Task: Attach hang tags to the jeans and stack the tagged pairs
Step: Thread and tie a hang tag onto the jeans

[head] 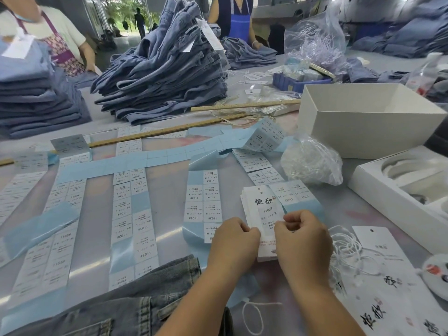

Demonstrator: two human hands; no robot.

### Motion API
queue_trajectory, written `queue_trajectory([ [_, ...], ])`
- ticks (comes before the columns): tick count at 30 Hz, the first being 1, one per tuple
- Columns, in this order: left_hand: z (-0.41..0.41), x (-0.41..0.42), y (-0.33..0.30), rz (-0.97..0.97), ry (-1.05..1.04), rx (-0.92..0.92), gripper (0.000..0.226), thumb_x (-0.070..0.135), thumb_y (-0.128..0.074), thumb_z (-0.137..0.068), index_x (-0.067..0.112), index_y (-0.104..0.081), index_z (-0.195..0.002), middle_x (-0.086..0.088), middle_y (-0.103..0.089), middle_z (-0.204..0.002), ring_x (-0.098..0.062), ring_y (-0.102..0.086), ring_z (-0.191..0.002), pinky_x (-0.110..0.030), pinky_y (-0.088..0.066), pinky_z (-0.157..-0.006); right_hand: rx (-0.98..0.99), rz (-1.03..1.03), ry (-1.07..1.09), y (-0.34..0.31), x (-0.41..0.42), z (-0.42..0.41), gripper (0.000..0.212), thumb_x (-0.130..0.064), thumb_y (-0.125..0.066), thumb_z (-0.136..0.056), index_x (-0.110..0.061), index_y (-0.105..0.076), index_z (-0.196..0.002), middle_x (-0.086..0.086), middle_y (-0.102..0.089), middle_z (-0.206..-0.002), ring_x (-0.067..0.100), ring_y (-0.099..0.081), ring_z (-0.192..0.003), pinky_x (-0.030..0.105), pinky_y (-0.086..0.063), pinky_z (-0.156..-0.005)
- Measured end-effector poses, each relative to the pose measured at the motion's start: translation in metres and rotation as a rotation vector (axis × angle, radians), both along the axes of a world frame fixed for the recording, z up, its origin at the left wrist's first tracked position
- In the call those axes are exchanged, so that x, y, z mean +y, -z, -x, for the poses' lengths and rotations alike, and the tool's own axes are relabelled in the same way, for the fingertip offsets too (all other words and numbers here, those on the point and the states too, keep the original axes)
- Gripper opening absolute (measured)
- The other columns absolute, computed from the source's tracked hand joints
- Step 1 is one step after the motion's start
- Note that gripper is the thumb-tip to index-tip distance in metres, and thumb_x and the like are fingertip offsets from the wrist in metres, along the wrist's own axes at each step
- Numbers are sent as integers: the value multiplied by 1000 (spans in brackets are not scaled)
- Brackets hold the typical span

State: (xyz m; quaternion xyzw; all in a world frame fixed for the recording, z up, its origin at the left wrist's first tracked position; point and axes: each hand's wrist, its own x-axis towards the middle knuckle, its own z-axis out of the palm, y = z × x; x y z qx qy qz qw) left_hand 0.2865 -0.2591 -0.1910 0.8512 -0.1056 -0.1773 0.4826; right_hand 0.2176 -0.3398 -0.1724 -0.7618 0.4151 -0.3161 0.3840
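Between both hands, the hang tag stack (260, 214) is getting pinched: left hand (234, 241) and right hand (303, 238) are both curling onto its lower edge. Jeans (135, 304) are lying just below-left. I'd be peeling one tag cleanly, thumbs sliding, before stringing.

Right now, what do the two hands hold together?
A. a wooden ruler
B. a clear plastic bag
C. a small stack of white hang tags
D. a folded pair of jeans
C: the left hand and right hand both pinch the small stack of white hang tags with curled fingers, above the table.
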Motion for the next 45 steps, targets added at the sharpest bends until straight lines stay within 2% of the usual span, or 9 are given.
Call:
queue_trajectory([
  [4, 0, -1, 1, -15, -13, -11, 17, 24, -54, -85, 18, -49, -69, 1, -63, -72, -18, -59, -67, -32, -47, -60, 1, 41, -5, -1, 2, -1, 24, -4, -69, -76, -24, -55, -74, -7, -55, -71, 32, -57, -89, 53, -42, -94],
  [8, 0, -5, 3, -37, -23, -41, 37, 46, -58, -88, 20, -44, -66, 5, -54, -68, -16, -51, -66, -32, -39, -59, 41, 77, -15, 3, 0, -2, 23, -7, -70, -76, -25, -56, -76, -1, -63, -76, 28, -55, -92, 50, -39, -97],
  [13, 2, -7, 6, -60, -48, -57, 36, 48, -64, -83, 22, -45, -69, 5, -57, -72, -16, -53, -67, -31, -40, -60, 98, 230, 2, 10, 0, -5, 15, -6, -72, -70, -17, -66, -78, -2, -59, -69, 28, -56, -88, 41, -31, -91],
  [22, 3, -7, 7, -63, -51, -42, 36, 51, -63, -80, 22, -46, -68, 6, -57, -70, -16, -55, -68, -31, -44, -61, 130, 500, 50, 20, 5, -7, 25, -6, -86, -60, -11, -72, -80, 6, -63, -69, 33, -57, -83, 49, -40, -82],
  [25, 3, -5, 7, -58, -48, -39, 35, 52, -62, -80, 23, -47, -68, 5, -59, -72, -17, -59, -71, -33, -48, -66, 188, 455, 37, 23, 5, -7, 28, -11, -83, -67, -14, -73, -93, 11, -65, -95, 37, -52, -96, 53, -40, -84],
  [27, 4, -4, 6, -38, -50, -37, 35, 51, -63, -81, 23, -46, -67, 5, -59, -72, -18, -59, -72, -36, -51, -69, 252, 385, 40, 20, -2, -7, 37, -21, -80, -72, -19, -71, -108, 14, -48, -124, 36, -42, -109, 53, -38, -88],
  [32, 4, -3, 6, -26, -37, -30, 35, 48, -62, -85, 22, -46, -69, 4, -59, -73, -19, -60, -73, -38, -51, -70, 514, 454, -129, 17, -9, -6, 33, -35, -57, -91, -38, -64, -123, 4, -36, -148, 31, -29, -128, 52, -25, -108],
  [37, 5, -4, 5, -54, -30, -49, 34, 49, -61, -88, 23, -46, -70, 5, -59, -75, -18, -58, -74, -33, -44, -65, 633, 417, -185, 21, -11, -1, 44, -48, -38, -97, -47, -43, -140, 1, -22, -156, 29, -17, -141, 60, -5, -116],
  [45, 5, -5, -1, -143, 41, -46, 29, 45, -50, -96, 24, -44, -77, 6, -55, -82, -20, -58, -84, -33, -44, -71, 723, 397, -223, 21, -2, 16, 57, -61, -21, -95, -44, -26, -149, 0, -17, -155, 28, -7, -143, 60, -5, -116],
])
